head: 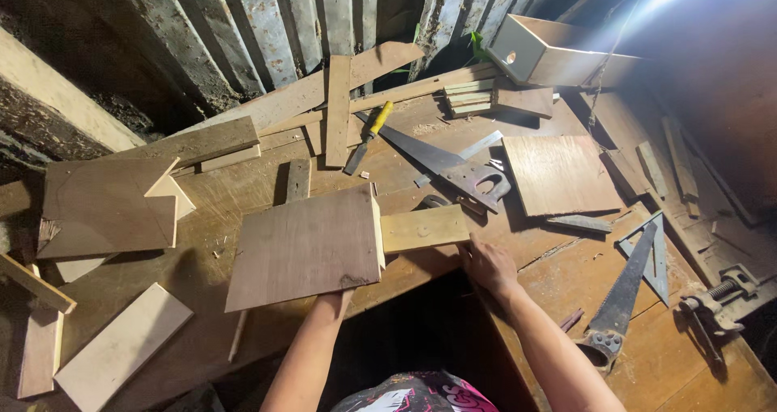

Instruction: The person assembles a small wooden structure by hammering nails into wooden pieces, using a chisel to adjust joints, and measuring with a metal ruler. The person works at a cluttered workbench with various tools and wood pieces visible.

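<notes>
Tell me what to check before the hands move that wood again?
1. Left hand on the brown panel: cannot tell, the hand is mostly hidden under the panel's near edge.
2. Right hand beside the pale wood strip: ok, it rests at the strip's near right corner.
3. Strip meets panel: ok, they touch along the panel's right edge.
4. Handsaw away from fingers: ok, it lies behind the strip.
5. Chisel out of the way: ok, farther back.
6. Second saw apart: ok, right of the forearm.
</notes>
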